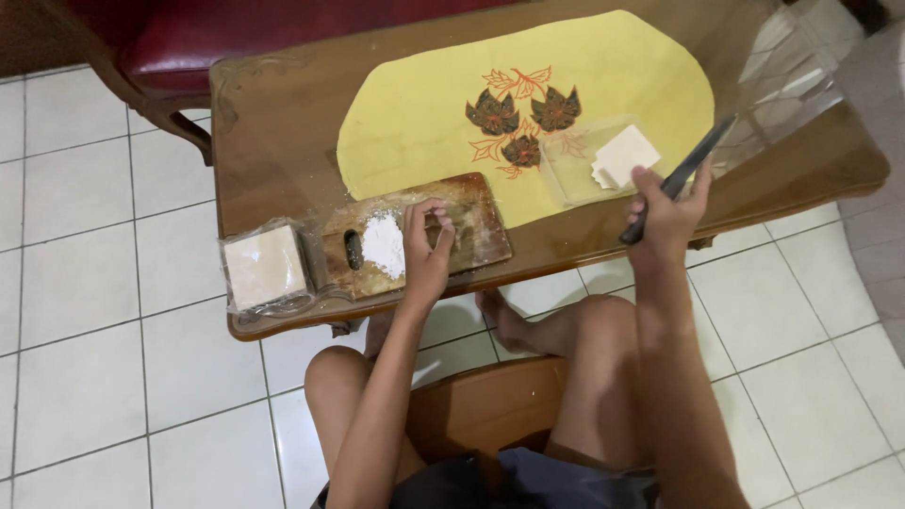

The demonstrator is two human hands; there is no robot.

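My left hand (426, 247) rests on the wooden cutting board (476, 221), fingers curled together and pinching something pale and thin that I cannot make out against the board. Just at nine o'clock from that hand lies a small heap of white flour (383, 242), and past it, still at nine o'clock, the dark slot of the board's handle (353, 250). Further toward nine o'clock, near the table's left edge, sits a clear plastic bag of square dough sheets (266, 268), touching the end of the board. My right hand (667, 213) is clamped around the handle of a dark knife (681, 176), whose blade points away to about one o'clock, above the table. At eleven o'clock from that hand, a clear plastic tray (577, 162) holds a small stack of pale square sheets (624, 155). The tray stands on a yellow cloth (415, 123) with a leaf pattern stitched in brown and orange at its middle. Everything rests on a brown wooden table (273, 123). At twelve o'clock beyond the table is a red cushioned seat (189, 42), and white floor tiles (75, 311) lie all around.
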